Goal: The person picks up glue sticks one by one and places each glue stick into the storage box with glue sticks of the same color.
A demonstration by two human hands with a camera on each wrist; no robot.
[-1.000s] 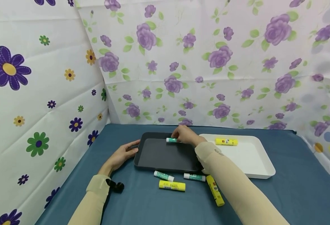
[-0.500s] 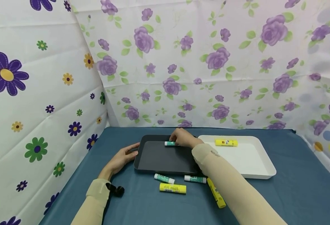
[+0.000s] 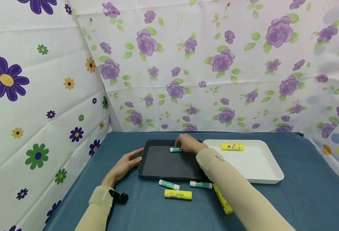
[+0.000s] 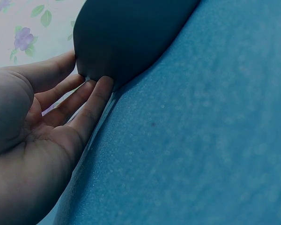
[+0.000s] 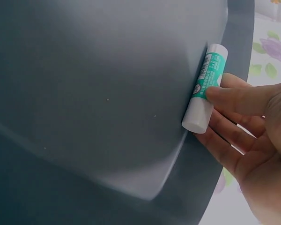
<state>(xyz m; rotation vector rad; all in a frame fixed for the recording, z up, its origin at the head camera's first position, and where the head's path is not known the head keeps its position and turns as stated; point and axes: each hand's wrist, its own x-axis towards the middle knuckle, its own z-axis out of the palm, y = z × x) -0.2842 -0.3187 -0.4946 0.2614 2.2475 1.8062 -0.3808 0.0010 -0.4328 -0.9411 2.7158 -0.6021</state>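
My right hand (image 3: pixel 187 143) pinches a small white and green glue stick (image 5: pixel 206 89) between thumb and fingers. The stick lies along the far inner side of the dark grey tray (image 3: pixel 166 163), low against its wall. At that tray's left end, my left hand (image 3: pixel 125 165) touches the outer edge; its fingertips (image 4: pixel 105 86) and thumb rest against the side in the left wrist view. In front of the tray lie two more green glue sticks, one on the left (image 3: pixel 169 184) and one on the right (image 3: pixel 201 184).
A yellow glue stick (image 3: pixel 178 194) lies nearer the front; another yellow stick (image 3: pixel 222 200) is partly behind the right forearm. The white tray (image 3: pixel 256 166) stands to the right, holding a yellow glue stick (image 3: pixel 232 147). Flowered cloth (image 3: pixel 157 80) hangs behind the blue-covered table (image 3: pixel 146 211).
The right hand shifts slightly left with the green glue stick, then stays nearly still in the grey tray. The left hand keeps its place; the view tilts a little.
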